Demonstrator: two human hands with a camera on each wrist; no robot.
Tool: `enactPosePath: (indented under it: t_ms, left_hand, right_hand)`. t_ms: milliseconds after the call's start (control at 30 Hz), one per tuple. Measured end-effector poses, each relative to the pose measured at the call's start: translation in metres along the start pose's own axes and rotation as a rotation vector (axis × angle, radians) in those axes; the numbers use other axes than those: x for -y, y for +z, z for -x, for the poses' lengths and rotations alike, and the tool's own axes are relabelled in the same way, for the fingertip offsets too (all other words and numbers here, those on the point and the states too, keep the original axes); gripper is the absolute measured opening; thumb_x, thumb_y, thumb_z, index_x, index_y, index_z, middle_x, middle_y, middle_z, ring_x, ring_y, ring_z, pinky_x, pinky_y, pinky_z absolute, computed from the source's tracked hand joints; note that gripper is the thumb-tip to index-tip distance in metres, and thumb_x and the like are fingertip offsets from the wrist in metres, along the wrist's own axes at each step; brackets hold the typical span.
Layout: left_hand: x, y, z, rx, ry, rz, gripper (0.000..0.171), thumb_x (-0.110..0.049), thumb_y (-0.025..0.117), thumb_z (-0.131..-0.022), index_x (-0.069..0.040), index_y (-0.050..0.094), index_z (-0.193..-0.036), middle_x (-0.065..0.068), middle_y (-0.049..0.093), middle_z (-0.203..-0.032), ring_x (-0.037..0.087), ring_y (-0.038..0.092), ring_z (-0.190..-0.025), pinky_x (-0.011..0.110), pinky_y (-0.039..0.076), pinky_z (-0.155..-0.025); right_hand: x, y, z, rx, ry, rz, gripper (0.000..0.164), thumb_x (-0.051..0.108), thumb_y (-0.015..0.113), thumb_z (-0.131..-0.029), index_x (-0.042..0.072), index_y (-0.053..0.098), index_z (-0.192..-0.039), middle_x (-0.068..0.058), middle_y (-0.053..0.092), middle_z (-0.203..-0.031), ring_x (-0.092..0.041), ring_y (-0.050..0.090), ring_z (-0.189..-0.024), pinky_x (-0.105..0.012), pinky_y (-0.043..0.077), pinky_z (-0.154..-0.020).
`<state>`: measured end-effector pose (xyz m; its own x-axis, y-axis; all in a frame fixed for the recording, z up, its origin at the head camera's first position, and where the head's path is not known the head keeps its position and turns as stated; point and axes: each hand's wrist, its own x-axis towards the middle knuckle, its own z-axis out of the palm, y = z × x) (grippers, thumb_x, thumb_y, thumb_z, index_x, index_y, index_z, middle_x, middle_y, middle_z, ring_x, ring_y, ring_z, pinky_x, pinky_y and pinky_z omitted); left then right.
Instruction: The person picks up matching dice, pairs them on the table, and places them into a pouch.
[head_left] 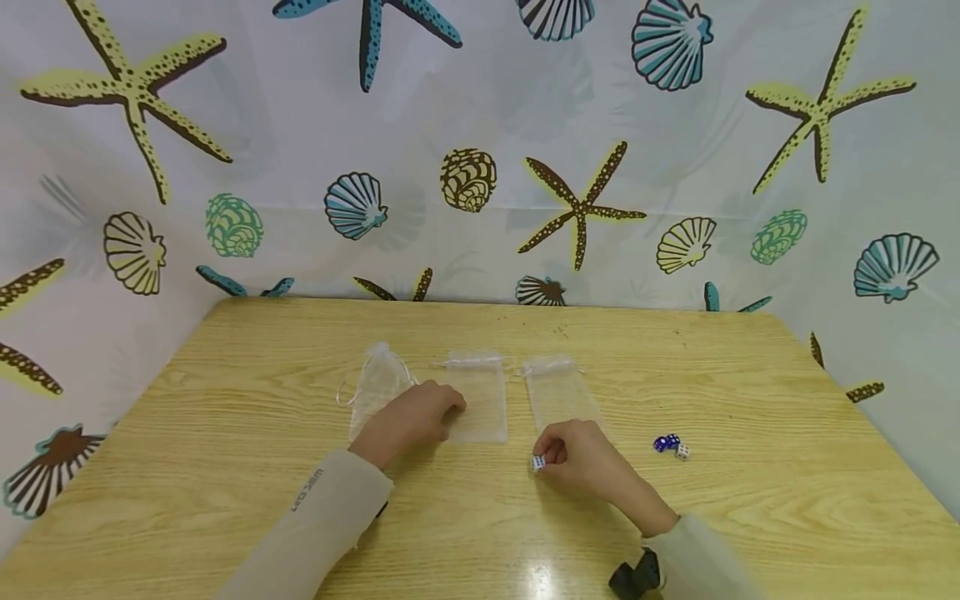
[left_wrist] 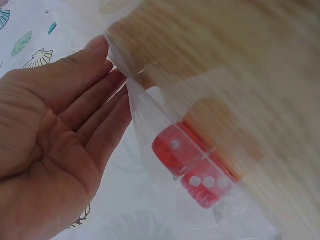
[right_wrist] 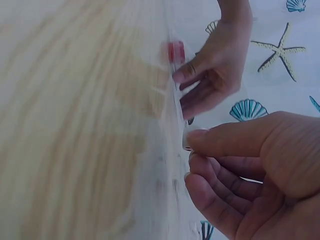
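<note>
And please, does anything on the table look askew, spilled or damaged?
I see nothing spilled or damaged. Only the left pouch looks slightly odd: its top is gathered nearly to a point, while the middle pouch and the right pouch have wide, straight tops.

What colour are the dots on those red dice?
White. The red dice show best in the left wrist view.

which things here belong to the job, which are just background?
Likely the job:
sheer pouches
red dice
white die pinched by the right hand
loose dice

Likely just there:
table
starfish-and-shell backdrop
</note>
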<state>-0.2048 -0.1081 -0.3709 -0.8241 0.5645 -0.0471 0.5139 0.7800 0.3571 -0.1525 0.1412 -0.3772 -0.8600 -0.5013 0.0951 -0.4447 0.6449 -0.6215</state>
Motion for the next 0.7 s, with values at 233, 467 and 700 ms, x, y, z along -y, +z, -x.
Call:
enactPosePath:
  t_ms: [233, 467, 700]
  left_hand:
    - [0.000, -0.001, -0.001, 0.011, -0.022, -0.006, 0.021, 0.008, 0.066, -0.080, -0.005, 0.053, -0.071, -0.003, 0.032, -0.061, 0.013, 0.030, -0.061, 0.029, 0.028, -0.061]
    - [0.000, -0.001, -0.001, 0.007, -0.046, -0.017, 0.015, 0.007, 0.067, -0.080, -0.007, 0.063, -0.082, -0.003, 0.046, -0.069, 0.015, 0.039, -0.068, 0.030, 0.034, -0.064]
    - [0.004, 0.001, -0.001, -0.012, 0.023, -0.008, 0.029, 0.012, 0.060, -0.077, -0.009, 0.044, -0.066, -0.003, 0.025, -0.063, 0.013, 0.029, -0.060, 0.027, 0.026, -0.058]
  right_hand:
    - [0.015, 0.016, -0.011, 0.051, -0.042, -0.056, 0.008, -0.003, 0.072, -0.076, 0.003, 0.067, -0.079, 0.000, 0.062, -0.070, -0.002, 0.052, -0.063, -0.017, 0.046, -0.059]
    - [0.024, 0.025, -0.014, 0.093, -0.057, -0.069, 0.007, -0.004, 0.071, -0.076, 0.001, 0.068, -0.079, -0.001, 0.061, -0.069, -0.002, 0.051, -0.062, -0.017, 0.045, -0.058]
    - [0.027, 0.031, -0.015, 0.131, -0.047, -0.053, 0.007, -0.003, 0.072, -0.076, 0.004, 0.069, -0.077, 0.001, 0.062, -0.067, -0.001, 0.050, -0.060, -0.017, 0.043, -0.057]
